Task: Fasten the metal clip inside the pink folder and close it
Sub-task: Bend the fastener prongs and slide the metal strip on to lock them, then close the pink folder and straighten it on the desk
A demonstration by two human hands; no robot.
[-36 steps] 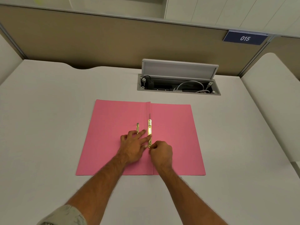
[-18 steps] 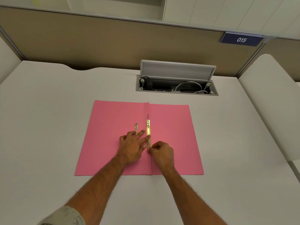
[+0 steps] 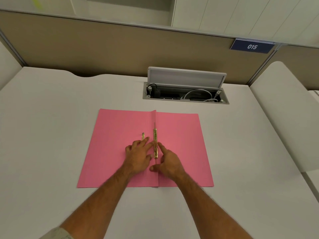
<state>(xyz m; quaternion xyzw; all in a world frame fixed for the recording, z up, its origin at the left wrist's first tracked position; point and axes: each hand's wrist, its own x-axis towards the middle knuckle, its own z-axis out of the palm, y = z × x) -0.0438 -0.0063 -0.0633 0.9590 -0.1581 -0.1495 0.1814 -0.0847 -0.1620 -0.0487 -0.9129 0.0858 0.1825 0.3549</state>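
The right hand (image 3: 170,162) has been opened out from the curled pinch seen half a second ago at the near end of the metal clip (image 3: 155,144) — index finger now laid along the bar's right edge, thumb spread below its end. The bar is judged seated. The left hand (image 3: 139,153) stays flat, fingers spread, pressed on the pink folder (image 3: 181,135) — still open on the desk (image 3: 51,135).

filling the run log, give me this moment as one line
folder: open flat | clip bar: on spine | left hand: fingertip on bar | right hand: forefinger beside bar | closing: not yet
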